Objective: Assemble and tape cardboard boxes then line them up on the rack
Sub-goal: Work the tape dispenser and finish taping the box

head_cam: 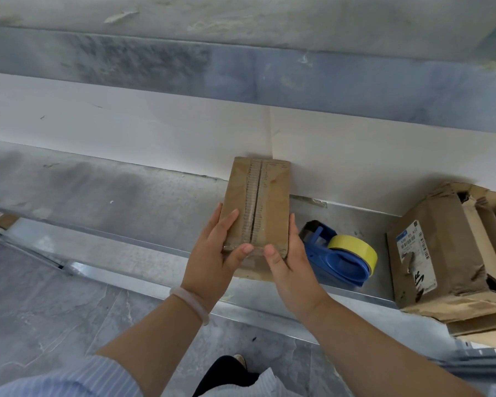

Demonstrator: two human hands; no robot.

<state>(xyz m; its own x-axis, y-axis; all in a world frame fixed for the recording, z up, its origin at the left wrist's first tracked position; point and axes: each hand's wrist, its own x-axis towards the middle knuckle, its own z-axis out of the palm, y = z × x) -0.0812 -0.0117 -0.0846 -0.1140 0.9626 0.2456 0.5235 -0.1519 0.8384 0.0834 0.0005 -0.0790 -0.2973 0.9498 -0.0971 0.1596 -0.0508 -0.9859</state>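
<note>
Both hands are gripping a small taped cardboard box [257,204] on the metal rack shelf [143,202]: the left hand [212,250] is clasping its left side, the right hand [291,262] its right. A blue tape dispenser [338,255] is lying just beside it, a torn carton [453,247] farther right.

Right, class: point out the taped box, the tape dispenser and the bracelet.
taped box [267,193], head view, top face right of the seam
tape dispenser [341,260], head view, blue handle
bracelet [191,302], head view, band across the left wrist
</note>
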